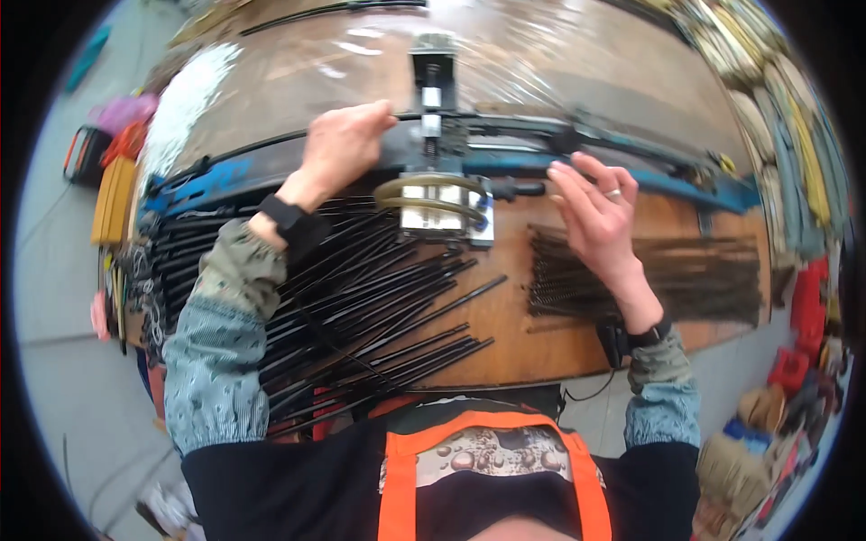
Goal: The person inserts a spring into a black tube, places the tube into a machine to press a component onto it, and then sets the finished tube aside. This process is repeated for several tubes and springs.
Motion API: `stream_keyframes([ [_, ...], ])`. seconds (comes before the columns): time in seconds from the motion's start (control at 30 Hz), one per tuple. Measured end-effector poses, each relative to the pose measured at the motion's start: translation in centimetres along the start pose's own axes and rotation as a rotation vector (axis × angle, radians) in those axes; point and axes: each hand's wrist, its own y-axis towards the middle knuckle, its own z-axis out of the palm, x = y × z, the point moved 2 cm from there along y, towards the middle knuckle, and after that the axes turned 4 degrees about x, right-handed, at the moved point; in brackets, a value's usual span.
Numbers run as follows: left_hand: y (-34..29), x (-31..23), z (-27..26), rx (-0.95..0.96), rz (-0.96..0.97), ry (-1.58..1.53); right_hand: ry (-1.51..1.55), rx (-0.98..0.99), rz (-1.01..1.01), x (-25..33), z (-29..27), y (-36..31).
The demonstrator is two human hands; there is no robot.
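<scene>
Machine [431, 219], silver-fronted, as reference. Left hand [345, 144] just left, fingers curled; hold unclear. Right hand [595, 212] to its right, fingers part-bent at its black handle [523, 189]; grip uncertain. Black rods [361, 311] fan out leftward; brown rods [667, 279] lie bundled rightward.
</scene>
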Motion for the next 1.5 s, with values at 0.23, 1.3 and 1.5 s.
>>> stream_keyframes([
  [0.23, 0.0, -0.6, 0.1, 0.013, 0.001, 0.101, 0.295, 0.049, 0.203, 1.0, 1.1, -1.1],
  [1.3, -18.8, -18.6, 5.0, 0.048, -0.369, 0.189, 0.673, 0.736, 0.509, 5.7, -1.2, -7.5],
  [1.5, -19.4, -20.1, 3.0, 0.046, -0.289, -0.133, 0.911, 0.554, 0.589, 5.8, 0.3, -9.0],
])
